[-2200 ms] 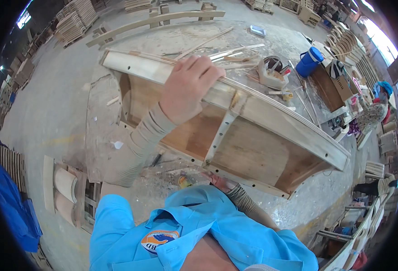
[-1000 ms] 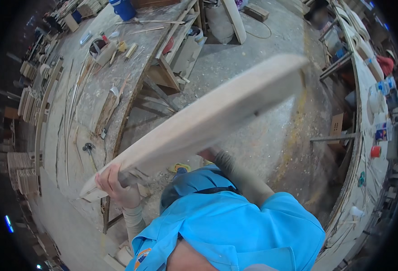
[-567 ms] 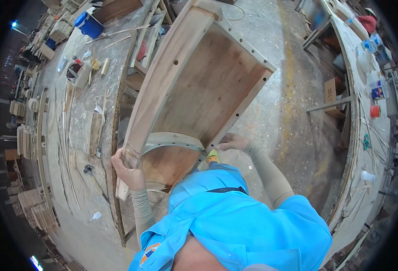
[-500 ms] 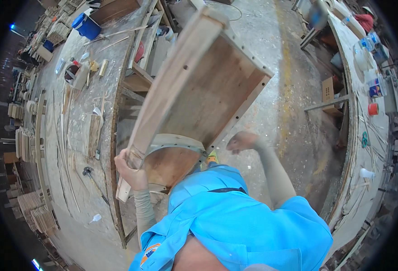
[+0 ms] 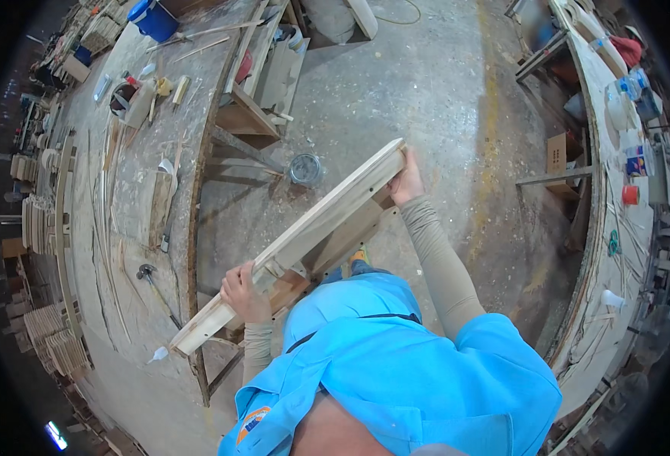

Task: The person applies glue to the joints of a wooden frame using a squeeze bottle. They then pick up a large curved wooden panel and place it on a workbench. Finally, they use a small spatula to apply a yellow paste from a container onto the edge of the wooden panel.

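Observation:
A pale wooden furniture frame (image 5: 316,218) slants across in front of me, its lower left end over the edge of the left workbench and its upper right end above the floor. Dark screw holes dot its side, and a brown panel (image 5: 342,234) joins it underneath. My left hand (image 5: 245,292) is closed over the frame's edge towards its lower left part. At the upper right end my right hand (image 5: 409,181) grips the frame, some of its fingers hidden behind the wood. Close to the lower left end a small white bottle (image 5: 159,354) lies on the bench.
The left workbench (image 5: 134,334) carries a hammer (image 5: 153,287), a wooden block (image 5: 155,209), thin strips and a blue bucket (image 5: 153,20). A round container (image 5: 304,170) stands on the floor. Along the right, another bench (image 5: 601,319) holds red tape (image 5: 630,195); a cardboard box (image 5: 558,154) sits beneath.
The frame has swung down and turned from steeply raised to a lower slant, showing its narrow side. My right hand, free before, has taken hold of its upper end; my left hand keeps its grip.

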